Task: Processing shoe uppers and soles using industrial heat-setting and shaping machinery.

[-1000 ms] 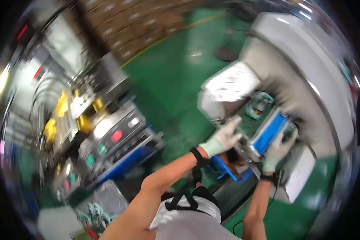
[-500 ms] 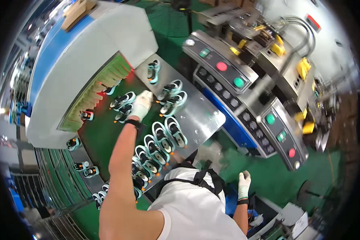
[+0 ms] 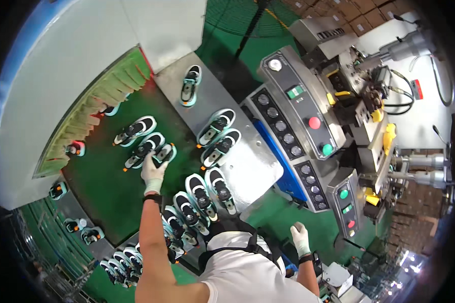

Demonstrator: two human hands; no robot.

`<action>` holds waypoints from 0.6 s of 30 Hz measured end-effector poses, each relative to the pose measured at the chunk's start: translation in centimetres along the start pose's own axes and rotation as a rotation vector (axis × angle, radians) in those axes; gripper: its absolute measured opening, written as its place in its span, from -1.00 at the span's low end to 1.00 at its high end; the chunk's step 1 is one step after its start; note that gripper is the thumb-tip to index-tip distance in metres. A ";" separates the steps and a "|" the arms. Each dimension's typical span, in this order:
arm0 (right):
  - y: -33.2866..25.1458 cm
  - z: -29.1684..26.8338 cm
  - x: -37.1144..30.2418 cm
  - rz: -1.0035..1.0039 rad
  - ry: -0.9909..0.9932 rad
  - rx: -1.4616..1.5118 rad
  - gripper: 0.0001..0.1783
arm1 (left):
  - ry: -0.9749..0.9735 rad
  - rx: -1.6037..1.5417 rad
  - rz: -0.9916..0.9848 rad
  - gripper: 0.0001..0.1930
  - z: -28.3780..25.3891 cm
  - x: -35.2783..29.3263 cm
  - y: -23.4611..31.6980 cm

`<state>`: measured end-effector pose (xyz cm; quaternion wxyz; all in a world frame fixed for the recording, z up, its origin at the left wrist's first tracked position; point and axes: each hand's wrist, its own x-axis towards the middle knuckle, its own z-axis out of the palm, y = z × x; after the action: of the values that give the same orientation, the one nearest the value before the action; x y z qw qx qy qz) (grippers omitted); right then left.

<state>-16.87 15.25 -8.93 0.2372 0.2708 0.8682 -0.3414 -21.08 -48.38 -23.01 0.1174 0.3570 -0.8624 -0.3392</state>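
Note:
White-gloved, my left hand [image 3: 153,173] is closed on one end of a black and white shoe [image 3: 165,153] with pale teal trim, low over the dark green conveyor belt [image 3: 106,182]. Right beside it lies a matching shoe [image 3: 145,149], and a third shoe [image 3: 135,130] lies farther left on the belt. Away from the shoes, my right hand [image 3: 300,238], also gloved, hangs at my right side. Its fingers are loosely curled and nothing shows in them.
A row of shoes [image 3: 191,209] lines the near edge, and more shoes [image 3: 220,147] sit on the metal table [image 3: 250,169]. Green strip curtains [image 3: 98,98] hang at the white machine's opening [image 3: 86,55]. To the right stands a control panel [image 3: 303,96] with buttons and gauges.
My left hand has moved left and nearer over the belt and now shows a shoe in its grip. The view has shifted and turned. My right hand stays at my side.

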 end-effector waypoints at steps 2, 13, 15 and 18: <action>-4.2 -0.3 0.1 -0.072 -0.014 0.008 -0.45 | -0.057 0.004 0.027 -0.33 -1.1 1.1 -1.0; -30.3 5.3 -1.1 -1.339 -0.442 -0.031 -0.24 | -0.839 0.102 0.996 -0.37 -8.3 -3.8 31.0; -31.6 3.0 -1.4 -1.055 -0.602 -0.110 -0.26 | -0.916 0.102 1.177 -0.38 -7.3 -5.4 37.6; -30.4 -1.8 1.2 -1.096 -0.465 0.032 -0.27 | -0.924 0.174 1.241 -0.37 -6.0 -6.6 46.0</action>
<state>-37.42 -1.96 5.60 0.2060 -0.2953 0.8015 -0.4774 -38.38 -23.10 12.51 -0.1142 -0.3605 -0.8893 -0.2571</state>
